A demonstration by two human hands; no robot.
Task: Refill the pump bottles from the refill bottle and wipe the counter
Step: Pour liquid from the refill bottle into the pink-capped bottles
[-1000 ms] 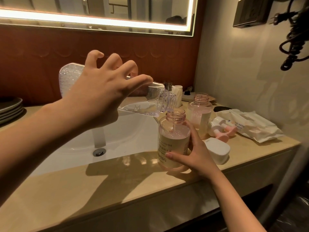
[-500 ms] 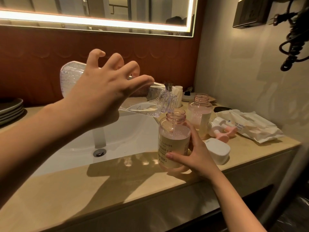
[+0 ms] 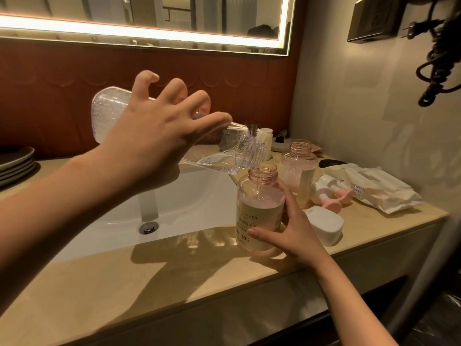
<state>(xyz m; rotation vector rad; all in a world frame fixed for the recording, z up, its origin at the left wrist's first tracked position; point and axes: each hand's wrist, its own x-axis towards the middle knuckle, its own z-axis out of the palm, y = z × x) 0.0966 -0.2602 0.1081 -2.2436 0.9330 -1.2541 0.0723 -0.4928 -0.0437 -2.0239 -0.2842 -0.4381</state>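
Refill bottle (image 3: pixel 109 116) is held up over the sink (image 3: pixel 189 203), tipped nearly flat with its base to the left and its open mouth to the right, just above the neck of a pump bottle (image 3: pixel 259 213). A thin stream runs from the mouth down into that neck. The little clear liquid in it lies pooled along the low side near its shoulder.

The left hand (image 3: pixel 154 143) grasps the refill bottle from above, fingers spread and arched over its body, the forefinger lying along the shoulder.

The pump bottle stands upright on the table (image 3: pixel 174 270) at the sink's right edge, uncapped, pinkish, filled to a bit over half. The right hand (image 3: pixel 291 233) grasps its lower right side, with the thumb across the front label.

Behind it and to the right stands a second bottle (image 3: pixel 299 168), also uncapped and upright. Beside that lie two pump heads (image 3: pixel 331 193), white and pink, and a white cap (image 3: pixel 324 226) sits just right of the right hand. A pack of wipes (image 3: pixel 374 191) lies near the wall. Stacked plates (image 3: pixel 15 161) sit at the table's far left, under the lit mirror (image 3: pixel 149 11).
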